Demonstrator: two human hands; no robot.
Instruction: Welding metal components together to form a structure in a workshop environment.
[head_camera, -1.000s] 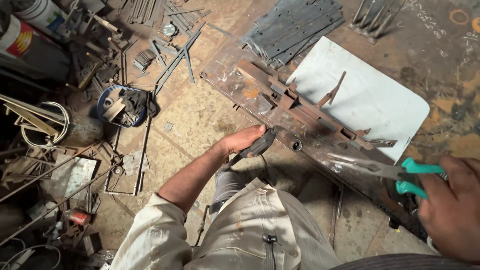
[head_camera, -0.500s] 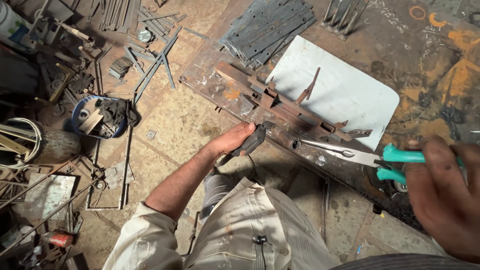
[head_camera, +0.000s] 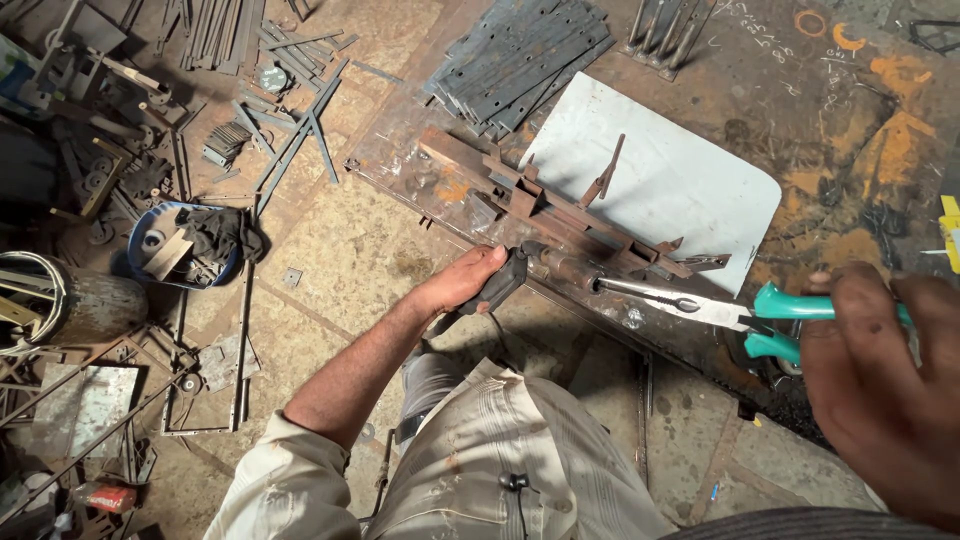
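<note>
A: Head view, only one. Left hand (head_camera: 462, 283) first?

B: Fingers curled tight around a dark handle (head_camera: 503, 283), gripping it. The handle sits at the near edge of the steel bench (head_camera: 830, 150), at the near end of a rusty metal assembly (head_camera: 560, 215) lying slantwise on the benchtop.

A: Right hand (head_camera: 880, 385)?

B: Big in the frame, lower right, a bit blurred. Fingers wrapped closed over the teal grips of long-nose pliers (head_camera: 720, 308). The pliers lie nearly level, tip aimed left.

A: Tip on anything?

B: The tip meets a short brown cylinder (head_camera: 570, 270) at the near side of the assembly, just beside the dark handle. Cannot tell if the tip actually pinches something; too small.

A: Plier jaws?

B: They look closed or nearly closed, blades lying together.

A: Hands apart?

B: Yes, well apart; the pliers span the gap between them.

A: Around it?

B: White sheet (head_camera: 670, 185) under the far side of the assembly. Stack of grey flat bars (head_camera: 520, 60) beyond it on the bench. Rust-orange patches on the benchtop to the right.

A: Floor?

B: Left side, far below: blue bowl (head_camera: 185, 245) holding scraps and a dark rag, loose metal strips (head_camera: 295, 130), and a rectangular wire frame (head_camera: 205, 370). The person's light trousers (head_camera: 520, 460) fill the bottom centre.
</note>
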